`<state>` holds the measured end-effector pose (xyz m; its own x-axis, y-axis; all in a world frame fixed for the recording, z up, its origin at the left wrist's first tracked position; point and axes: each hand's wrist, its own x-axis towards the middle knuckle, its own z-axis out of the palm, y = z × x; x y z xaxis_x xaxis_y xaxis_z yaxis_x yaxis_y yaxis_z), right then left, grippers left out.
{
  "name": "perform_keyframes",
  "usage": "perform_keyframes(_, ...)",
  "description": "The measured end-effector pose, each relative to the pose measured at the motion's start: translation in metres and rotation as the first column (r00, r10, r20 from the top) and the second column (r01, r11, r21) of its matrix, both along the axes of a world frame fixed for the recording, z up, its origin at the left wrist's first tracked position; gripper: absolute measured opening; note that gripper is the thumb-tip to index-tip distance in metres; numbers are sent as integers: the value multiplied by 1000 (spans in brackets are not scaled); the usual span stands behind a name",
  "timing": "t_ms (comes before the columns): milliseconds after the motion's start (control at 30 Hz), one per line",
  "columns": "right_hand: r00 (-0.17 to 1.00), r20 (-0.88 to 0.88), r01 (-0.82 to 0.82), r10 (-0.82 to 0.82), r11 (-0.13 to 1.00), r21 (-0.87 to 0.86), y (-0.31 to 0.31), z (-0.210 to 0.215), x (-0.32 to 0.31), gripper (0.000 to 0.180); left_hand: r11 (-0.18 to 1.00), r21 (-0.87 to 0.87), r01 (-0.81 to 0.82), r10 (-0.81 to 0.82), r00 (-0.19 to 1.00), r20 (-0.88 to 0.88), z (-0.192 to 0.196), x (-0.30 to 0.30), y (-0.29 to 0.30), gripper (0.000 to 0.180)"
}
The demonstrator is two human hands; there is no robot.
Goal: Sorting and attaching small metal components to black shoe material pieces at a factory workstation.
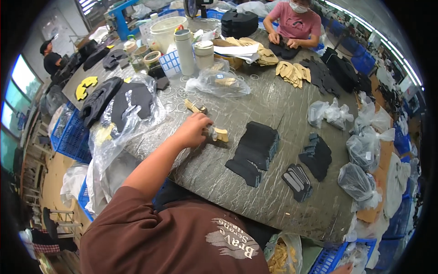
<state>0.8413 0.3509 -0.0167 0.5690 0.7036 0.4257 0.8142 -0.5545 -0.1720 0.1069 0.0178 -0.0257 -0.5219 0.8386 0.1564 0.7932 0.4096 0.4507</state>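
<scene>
My left hand [197, 129] reaches over the table with its fingers curled down. Just right of its fingertips lies a short tan piece [221, 134] with something clear or greyish beside it; what the fingers grip is hidden. A second tan piece [193, 106] with a dark end lies just beyond the hand. Loose rubber bands [175, 108] are scattered to its left. Only a sliver of my right hand [343, 269] shows at the lower edge, by a clear plastic bag [355, 254] in a blue basket [329, 259]; its fingers cannot be made out.
Stacked black cut pieces [258, 145], more dark stacks [315, 156] and grey-faced strips [297, 181] lie to the right. Tied plastic bags [363, 148] line the right edge. A white bottle [184, 52] and bucket [169, 31] stand farther back. Across the table a person [295, 23] handles black pieces.
</scene>
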Motion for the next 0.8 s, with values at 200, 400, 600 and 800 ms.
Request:
perform_keyframes(200,175,-434,-775,884,396,493,-102,31,-348,16,955,290,-63,-4,975,224,-4,20,-29,49)
perform_keyframes(400,-735,-41,-674,677,-721,159,-237,39,-569,54,963,270,-13,-69,955,290,5,33,-59,47)
perform_keyframes(600,-479,-844,-855,242,-347,386,-255,-16,-593,55,939,193,-285,-80,364,928,-6,26,-92,41)
perform_keyframes(800,-435,-876,-879,208,-311,363,-257,-20,-588,52,900,284,-331,-172,329,928,-15,26,-88,41)
